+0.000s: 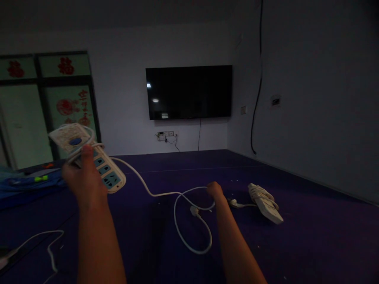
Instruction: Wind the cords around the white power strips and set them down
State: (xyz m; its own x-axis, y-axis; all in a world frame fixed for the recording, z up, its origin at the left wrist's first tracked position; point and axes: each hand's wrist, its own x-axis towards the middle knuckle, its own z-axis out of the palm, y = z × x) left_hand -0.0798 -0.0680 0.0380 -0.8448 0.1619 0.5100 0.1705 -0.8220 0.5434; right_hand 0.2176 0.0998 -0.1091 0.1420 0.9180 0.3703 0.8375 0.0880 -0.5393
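Observation:
Raised at the left, my left hand (87, 175) is closed around a white power strip (111, 173) with blue-green sockets, its thumb across the front. Some turns of white cord pass round the strip's upper part. From there the white cord (142, 179) runs right and down to the purple surface, where it lies in loose loops. My right hand (215, 190) is closed at the cord near the loops; its fingertips are mostly hidden. A white plug (194, 211) lies inside the loop, left of the right forearm.
A second white power strip (268, 207), wrapped in its cord, lies right of my right hand on the purple surface (310, 236). Another white cable (50, 252) is at lower left, below blue cloth (32, 185). A television (189, 92) hangs on the far wall.

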